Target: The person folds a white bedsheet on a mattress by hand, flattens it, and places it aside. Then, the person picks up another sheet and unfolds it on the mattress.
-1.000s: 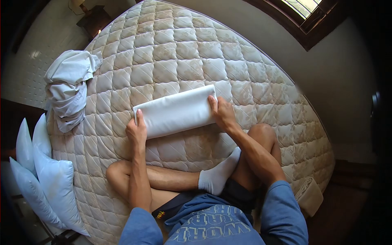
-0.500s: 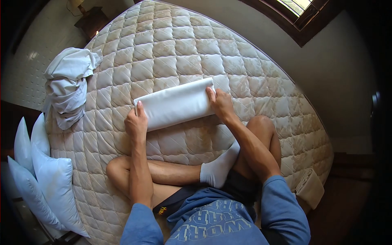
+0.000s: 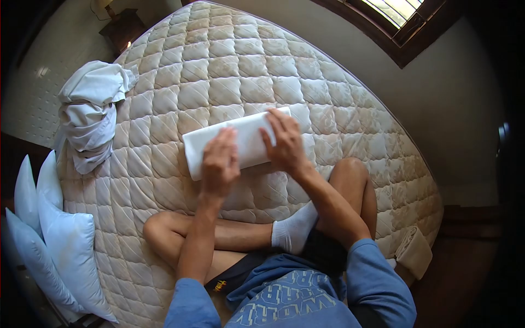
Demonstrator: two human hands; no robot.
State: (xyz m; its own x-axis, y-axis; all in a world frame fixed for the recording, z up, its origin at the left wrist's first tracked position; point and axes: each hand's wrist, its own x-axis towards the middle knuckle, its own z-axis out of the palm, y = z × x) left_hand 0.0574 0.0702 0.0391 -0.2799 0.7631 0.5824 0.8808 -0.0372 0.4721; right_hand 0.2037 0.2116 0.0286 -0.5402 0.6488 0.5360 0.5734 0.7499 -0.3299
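A folded white cloth (image 3: 250,143), a long flat rectangle, lies slightly tilted on the quilted mattress in front of my crossed legs. Over its left part is my left hand (image 3: 220,159), blurred, with its fingers stretched out close together and nothing held. My right hand (image 3: 284,141) rests on or just above the cloth's right part, fingers spread and thumb apart. Whether either palm presses on the fabric is hard to tell. Both ends of the cloth show beyond my hands.
The beige mattress (image 3: 164,131) spreads all around. A crumpled white sheet (image 3: 90,117) lies at its left edge, with several pillows (image 3: 71,240) below. A folded beige cloth (image 3: 414,252) sits at the right edge. A small table (image 3: 123,30) stands at the back left.
Both hands have let go of the cloth's two ends and moved inward over it. The left hand shifted right and its fingers straightened; the right hand's fingers spread. The cloth now lies on the mattress.
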